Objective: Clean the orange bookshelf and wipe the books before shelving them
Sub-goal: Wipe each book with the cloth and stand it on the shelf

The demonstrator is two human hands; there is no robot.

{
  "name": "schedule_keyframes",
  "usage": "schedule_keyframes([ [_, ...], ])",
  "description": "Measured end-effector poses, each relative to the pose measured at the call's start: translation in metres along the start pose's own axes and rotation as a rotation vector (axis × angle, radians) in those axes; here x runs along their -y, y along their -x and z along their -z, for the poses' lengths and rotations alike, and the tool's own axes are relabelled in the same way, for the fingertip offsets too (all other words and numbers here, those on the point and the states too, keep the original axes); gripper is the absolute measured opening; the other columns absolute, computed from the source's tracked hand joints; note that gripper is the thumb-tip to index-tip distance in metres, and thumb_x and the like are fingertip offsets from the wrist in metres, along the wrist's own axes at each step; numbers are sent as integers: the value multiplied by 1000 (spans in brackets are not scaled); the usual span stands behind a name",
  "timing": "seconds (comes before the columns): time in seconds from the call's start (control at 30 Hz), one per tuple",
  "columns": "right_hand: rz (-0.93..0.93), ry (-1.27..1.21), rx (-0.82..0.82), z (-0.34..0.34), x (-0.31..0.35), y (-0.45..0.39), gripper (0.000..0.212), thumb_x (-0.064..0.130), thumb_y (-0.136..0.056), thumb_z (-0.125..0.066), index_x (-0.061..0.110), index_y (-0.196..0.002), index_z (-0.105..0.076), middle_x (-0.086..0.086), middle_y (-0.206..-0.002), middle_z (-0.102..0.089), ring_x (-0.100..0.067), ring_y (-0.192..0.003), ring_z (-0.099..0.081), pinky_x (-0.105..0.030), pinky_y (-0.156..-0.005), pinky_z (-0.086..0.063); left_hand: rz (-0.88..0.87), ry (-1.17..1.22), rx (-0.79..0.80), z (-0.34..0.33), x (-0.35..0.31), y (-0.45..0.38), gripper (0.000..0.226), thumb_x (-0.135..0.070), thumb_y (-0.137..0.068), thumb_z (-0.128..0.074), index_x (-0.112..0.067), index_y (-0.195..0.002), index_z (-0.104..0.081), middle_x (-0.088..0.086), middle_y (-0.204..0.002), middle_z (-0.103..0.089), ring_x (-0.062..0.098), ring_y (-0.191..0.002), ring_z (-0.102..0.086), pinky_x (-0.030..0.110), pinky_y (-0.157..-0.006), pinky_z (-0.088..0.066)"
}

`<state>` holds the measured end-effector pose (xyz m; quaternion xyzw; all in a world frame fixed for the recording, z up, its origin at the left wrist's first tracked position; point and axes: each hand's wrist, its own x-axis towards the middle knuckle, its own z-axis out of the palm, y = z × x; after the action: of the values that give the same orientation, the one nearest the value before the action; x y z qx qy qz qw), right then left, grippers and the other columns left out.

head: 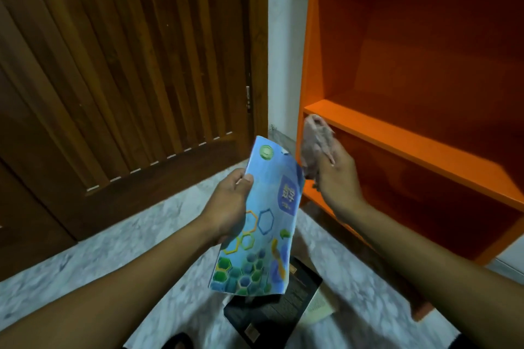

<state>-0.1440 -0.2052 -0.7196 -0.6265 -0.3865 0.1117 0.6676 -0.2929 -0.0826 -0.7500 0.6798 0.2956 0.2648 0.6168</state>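
A thin blue book (263,224) with hexagon patterns on its cover is held up between the two hands, its cover facing the camera and its top edge tilted away. The left hand (229,204) grips it along its left edge, thumb pressed on the cover and fingers wrapped behind. Just beside the book's upper right corner, the right hand (337,173) is closed around a crumpled pinkish cloth (316,144), which sticks up above the fist; whether the cloth touches the book cannot be told, as that area is blurred.

Behind and to the right of the right hand stands the orange bookshelf (411,136), its visible compartments bare. One shelf board runs just above the cloth.

Below the hands, on the pale marbled floor (113,258), lie more books: a dark-covered book (272,312) directly under the blue one, and a paler book (320,306) beside it to the right. Beyond the left hand stands a brown slatted wooden door (127,65).
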Motion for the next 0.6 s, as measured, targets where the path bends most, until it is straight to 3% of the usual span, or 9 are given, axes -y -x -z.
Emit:
schedule_keyframes([
  [0.03,70,91,57,-6,-1,-1,39,26,-107,-39,57,-130,-46,26,-131,-57,3,-122,-54,-31,-98,-50,3,10,31,-8,1,1,25,-26,-107,-40,-16,-106,-64,11,-99,-75,31,-88,-72,44,-80,-58],
  [0.07,142,221,115,-13,-8,0,40,32,-106,-37,60,-135,-38,33,-145,-40,0,-142,-31,-36,-116,-33,11,43,51,-16,2,0,26,-25,-106,-41,-16,-108,-65,14,-103,-74,36,-95,-71,50,-88,-56],
  [0.1,207,354,155,-20,-18,3,40,38,-105,-34,56,-140,-32,29,-154,-25,-3,-149,-10,-38,-123,-15,27,92,51,-22,1,0,26,-23,-106,-41,-16,-109,-65,15,-106,-74,38,-100,-70,53,-93,-54],
  [0.17,233,462,208,-31,-38,13,45,41,-99,-33,46,-144,-28,13,-163,-9,-10,-152,5,-43,-125,-1,93,221,33,-29,0,-4,27,-19,-106,-41,-15,-108,-67,16,-112,-72,37,-108,-67,55,-99,-50],
  [0.23,226,428,282,-38,-42,26,48,31,-102,-39,45,-145,-23,11,-164,-8,-11,-153,4,-44,-125,-3,198,394,25,-25,-1,-12,27,-14,-104,-44,-11,-117,-66,20,-119,-69,39,-112,-65,58,-101,-48],
  [0.3,229,390,393,-37,-45,37,52,22,-104,-44,44,-146,-25,15,-162,-8,1,-150,4,-29,-124,-2,320,523,-10,-16,-3,-19,28,-16,-100,-47,-8,-121,-63,25,-120,-67,41,-108,-66,61,-98,-48],
  [0.37,294,413,516,-35,-46,45,49,19,-103,-49,33,-149,-37,10,-163,-10,-1,-151,3,-22,-122,0,386,627,-129,-4,-4,-24,31,-26,-104,-42,-9,-124,-59,25,-121,-66,40,-104,-67,59,-92,-51],
  [0.47,415,446,695,-32,-46,60,38,14,-101,-51,24,-138,-54,4,-162,-22,-5,-152,0,-26,-123,-1,429,705,-233,13,-3,-29,40,-35,-106,-37,-10,-132,-53,25,-124,-64,41,-106,-65,57,-84,-53],
  [0.6,417,372,828,-28,-53,76,33,10,-99,-47,22,-125,-61,10,-149,-47,-14,-151,-13,-31,-122,-18,348,667,-321,30,-4,-26,26,-29,-106,-40,-15,-117,-60,15,-104,-71,36,-89,-69,49,-68,-56],
])
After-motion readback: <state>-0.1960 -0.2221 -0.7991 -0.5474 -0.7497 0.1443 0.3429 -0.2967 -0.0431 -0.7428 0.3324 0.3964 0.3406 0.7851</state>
